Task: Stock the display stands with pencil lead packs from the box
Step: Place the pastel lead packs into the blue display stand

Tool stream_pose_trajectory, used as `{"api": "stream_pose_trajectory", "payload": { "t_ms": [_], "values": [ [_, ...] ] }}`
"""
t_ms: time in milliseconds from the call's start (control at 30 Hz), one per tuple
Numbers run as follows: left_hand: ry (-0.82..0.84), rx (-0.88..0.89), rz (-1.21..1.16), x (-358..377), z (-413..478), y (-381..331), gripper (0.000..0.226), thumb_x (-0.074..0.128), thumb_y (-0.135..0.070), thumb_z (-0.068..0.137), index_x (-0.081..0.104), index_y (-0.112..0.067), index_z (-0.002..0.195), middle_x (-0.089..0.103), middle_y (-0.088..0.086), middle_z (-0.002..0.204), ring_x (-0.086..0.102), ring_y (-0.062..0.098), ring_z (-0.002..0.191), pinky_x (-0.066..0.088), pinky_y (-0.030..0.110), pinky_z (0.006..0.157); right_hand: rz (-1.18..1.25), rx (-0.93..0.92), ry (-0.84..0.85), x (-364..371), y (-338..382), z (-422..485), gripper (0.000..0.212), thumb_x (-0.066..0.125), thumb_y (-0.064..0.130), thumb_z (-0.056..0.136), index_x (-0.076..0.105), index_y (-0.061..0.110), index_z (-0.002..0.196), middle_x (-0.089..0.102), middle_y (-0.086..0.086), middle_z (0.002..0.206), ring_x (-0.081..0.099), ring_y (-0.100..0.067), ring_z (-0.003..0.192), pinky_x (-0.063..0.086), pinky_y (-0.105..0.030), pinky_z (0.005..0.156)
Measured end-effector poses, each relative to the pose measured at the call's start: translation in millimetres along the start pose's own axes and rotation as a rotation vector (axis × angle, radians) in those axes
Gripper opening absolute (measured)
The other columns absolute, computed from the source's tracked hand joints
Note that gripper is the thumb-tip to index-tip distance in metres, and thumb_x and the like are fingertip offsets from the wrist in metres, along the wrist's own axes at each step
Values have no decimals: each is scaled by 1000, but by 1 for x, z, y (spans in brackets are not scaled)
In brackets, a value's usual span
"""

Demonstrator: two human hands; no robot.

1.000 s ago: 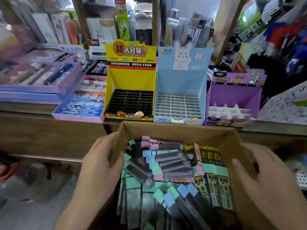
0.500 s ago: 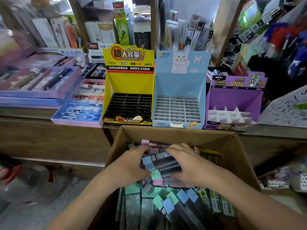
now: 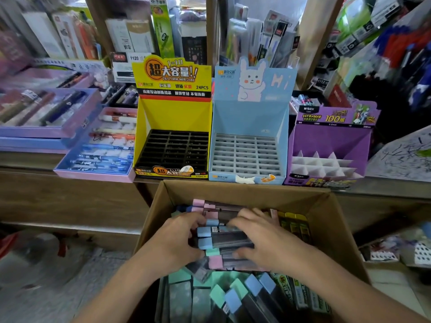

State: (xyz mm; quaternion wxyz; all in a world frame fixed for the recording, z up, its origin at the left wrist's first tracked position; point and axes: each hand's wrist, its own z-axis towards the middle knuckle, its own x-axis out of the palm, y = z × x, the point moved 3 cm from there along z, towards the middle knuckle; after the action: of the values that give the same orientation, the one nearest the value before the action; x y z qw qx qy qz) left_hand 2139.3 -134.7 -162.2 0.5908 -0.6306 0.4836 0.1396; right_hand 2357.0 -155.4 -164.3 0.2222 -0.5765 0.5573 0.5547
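Observation:
A brown cardboard box (image 3: 245, 192) stands below the counter, full of pencil lead packs with pink, blue and green caps. Both hands are inside it. My left hand (image 3: 173, 241) grips the capped ends of a stack of lead packs (image 3: 224, 241), and my right hand (image 3: 261, 241) curls over the stack's other side. On the counter behind stand three display stands with bare slots: a yellow one (image 3: 172, 117), a light blue rabbit one (image 3: 250, 117) and a purple one (image 3: 331, 141).
Purple and blue trays of pens (image 3: 98, 148) lie left of the yellow stand. Shelves of stationery (image 3: 144, 36) rise behind the stands. A scribbled paper sheet (image 3: 401, 157) lies at the right. Green-labelled packs (image 3: 296, 227) line the box's right side.
Both hands moved from the box's side walls into the middle of the box and closed round a stack of lead packs. The view shifted slightly.

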Motion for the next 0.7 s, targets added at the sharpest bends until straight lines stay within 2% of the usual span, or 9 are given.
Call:
{"api": "stream_pose_trajectory", "payload": {
  "t_ms": [100, 167, 267, 400, 533, 633, 700],
  "values": [
    [13, -20, -11, 0, 1, -2, 51, 83, -26, 72, 54, -47, 108, 59, -21, 87, 55, -13, 82, 44, 6, 63, -15, -17, 24, -3, 2, -3, 46, 58, 56, 95, 50, 32, 134, 41, 15, 125, 30, -9, 131, 19, -70, 115],
    [5, -28, -25, -1, 1, -3, 43, 83, -26, 73, 54, -48, 96, 61, -19, 81, 56, -11, 76, 44, 8, 60, -55, -22, 39, -4, 4, -4, 44, 51, 56, 99, 50, 29, 134, 42, 13, 127, 31, -11, 134, 20, -73, 114],
    [3, -23, -18, -3, 0, -5, 36, 82, -30, 77, 54, -52, 85, 61, -20, 74, 58, -9, 73, 43, 9, 59, -123, -43, 45, -5, 9, -6, 42, 45, 50, 103, 45, 27, 138, 42, 9, 132, 33, -15, 134, 26, -70, 113],
    [8, -11, -53, -3, -1, -10, 24, 75, -36, 86, 56, -50, 87, 64, -22, 74, 59, -18, 80, 43, 2, 62, -150, -47, 50, -5, 11, -7, 39, 51, 35, 102, 42, 25, 139, 42, 7, 134, 32, -18, 135, 27, -68, 111],
    [27, -30, -128, -3, -1, -10, 17, 74, -36, 85, 65, -42, 98, 68, -29, 84, 63, -10, 79, 48, 9, 64, -35, -37, -1, -11, 8, -8, 40, 56, 32, 101, 47, 27, 139, 46, 10, 134, 34, -11, 135, 29, -53, 114],
    [22, -29, -328, -8, -1, -13, 29, 82, -28, 81, 70, -34, 107, 73, -14, 93, 67, 1, 80, 55, 18, 71, 124, 0, -46, -20, 3, -11, 43, 58, 35, 100, 48, 33, 142, 49, 16, 135, 36, -3, 134, 24, -53, 121],
    [-16, -34, -531, -11, -2, -18, 38, 86, -15, 79, 70, -27, 112, 73, 2, 95, 68, 9, 80, 58, 28, 71, 274, 10, -76, -27, 1, -12, 33, 59, 37, 98, 54, 41, 130, 56, 22, 121, 48, 1, 120, 35, -53, 115]
  ]
}}
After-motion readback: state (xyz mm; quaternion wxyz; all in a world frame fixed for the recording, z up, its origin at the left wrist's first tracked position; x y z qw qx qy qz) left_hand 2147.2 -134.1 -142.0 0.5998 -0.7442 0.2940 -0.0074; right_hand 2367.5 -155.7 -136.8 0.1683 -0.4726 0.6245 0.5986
